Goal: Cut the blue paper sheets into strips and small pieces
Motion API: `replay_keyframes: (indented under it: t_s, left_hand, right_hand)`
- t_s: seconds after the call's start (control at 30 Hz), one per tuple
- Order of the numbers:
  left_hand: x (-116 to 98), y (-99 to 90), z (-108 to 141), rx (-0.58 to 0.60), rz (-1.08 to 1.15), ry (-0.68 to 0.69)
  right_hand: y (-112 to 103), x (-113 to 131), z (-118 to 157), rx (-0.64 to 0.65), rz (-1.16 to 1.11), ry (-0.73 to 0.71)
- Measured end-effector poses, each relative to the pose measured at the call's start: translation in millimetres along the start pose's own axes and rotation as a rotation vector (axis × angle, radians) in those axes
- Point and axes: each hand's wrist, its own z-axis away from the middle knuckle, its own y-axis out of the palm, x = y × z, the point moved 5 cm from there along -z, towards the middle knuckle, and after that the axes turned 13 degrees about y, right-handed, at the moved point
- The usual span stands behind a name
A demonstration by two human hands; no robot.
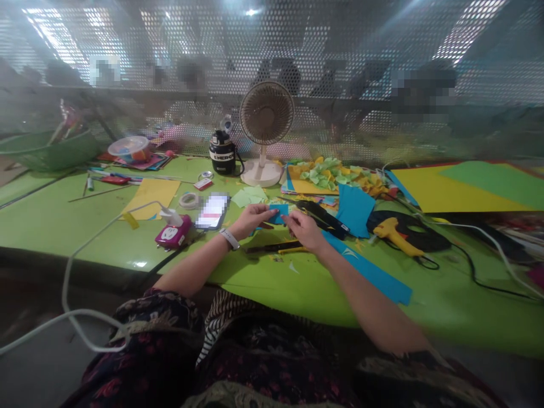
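A small piece of blue paper [279, 214] is pinched between my two hands, just above the green table. My left hand [254, 220], with a pale band at the wrist, grips its left side between thumb and fingers. My right hand [302, 228] closes on its right edge. Below my hands lies a dark, long tool with yellow parts [276, 247], its kind partly hidden. Just beyond my right hand rests a black stapler-like tool [323, 218]. A long blue paper strip [369, 269] and a blue sheet [355, 209] lie to the right.
A fan [267, 113] and a black jug [223, 153] stand at the back. On the right are a yellow glue gun [397, 235] with its cable and large coloured sheets [459, 184]. A phone [212, 211], tape roll [188, 200] and purple socket adapter [173, 233] lie left.
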Motion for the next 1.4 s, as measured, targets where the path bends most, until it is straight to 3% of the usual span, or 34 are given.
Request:
replay_keyframes:
  t_s: [0.13, 0.3, 0.37, 0.67, 0.87, 0.93, 1.0, 1.1, 1.17, 1.4]
  left_hand:
    - [-5.3, -11.0, -4.6, -0.109, 0.048, 0.018]
    - [-4.4, -24.5, -10.0, -0.267, 0.148, -0.034]
    - [-3.0, -25.5, -10.7, -0.293, 0.179, -0.051]
    - [-1.7, -26.9, -9.1, -0.344, 0.243, -0.051]
    - [-0.6, -33.2, -12.0, -0.409, 0.284, -0.055]
    - [-1.0, -35.0, -13.0, -0.418, 0.288, -0.041]
    - [-1.7, -36.0, -13.4, -0.413, 0.285, -0.032]
    - [-3.0, -36.4, -12.7, -0.398, 0.283, -0.029]
    - [-3.9, -36.2, -12.0, -0.389, 0.283, -0.025]
    - [-3.8, -35.5, -12.3, -0.364, 0.251, -0.004]
  right_hand:
    - [-5.6, 2.6, 0.4, 0.016, 0.240, -0.080]
    - [13.9, 3.5, 9.7, 0.366, 0.582, -0.218]
    - [20.7, 2.7, 12.4, 0.436, 0.630, -0.223]
    - [17.6, -9.6, 6.6, 0.465, 0.575, -0.200]
    - [4.6, -1.8, 6.9, 0.454, 0.290, -0.074]
    - [-7.6, 4.7, 5.5, 0.375, 0.194, -0.083]
    - [-26.2, 9.3, 2.3, 0.193, 0.178, -0.139]
    - [-55.1, 9.7, -0.8, -0.136, 0.307, -0.247]
    - [-66.4, 6.5, -1.8, -0.259, 0.409, -0.291]
    - [-63.3, -3.8, -4.1, -0.266, 0.561, -0.323]
